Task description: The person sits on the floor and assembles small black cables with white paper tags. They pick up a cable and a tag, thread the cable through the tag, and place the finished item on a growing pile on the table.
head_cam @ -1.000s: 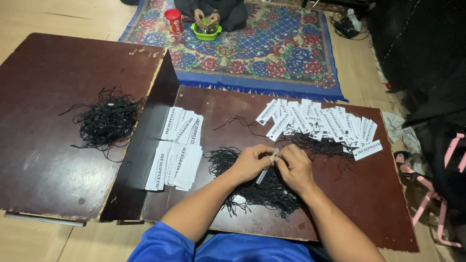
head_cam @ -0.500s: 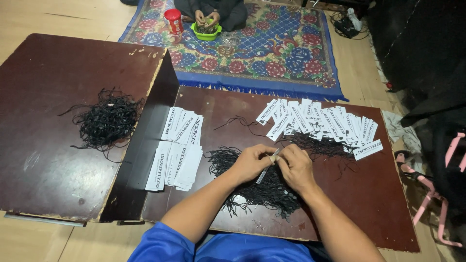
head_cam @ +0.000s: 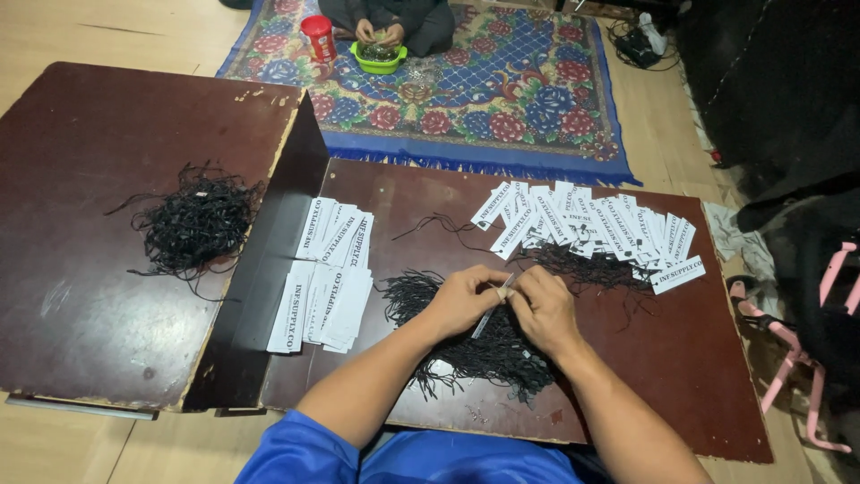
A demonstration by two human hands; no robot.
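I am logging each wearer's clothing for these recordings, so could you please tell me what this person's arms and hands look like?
Both forearms are bare; bright blue short sleeves show only at the bottom edge. The left hand and right hand wear no gloves, and no watch or bracelet shows at either wrist. A pale strip, perhaps a plaster, wraps one of the fingers; whose hand is unclear.

A single view is given, taken from a camera worn on the head. The scene is looked down on steeply from above and behind the forearms, facing forward across the dark boards [head_cam: 681,358] toward the patterned rug [head_cam: 502,99] beyond. The hands are seen close, near the centre; the far floor is caught at the top edge. No second view is provided.
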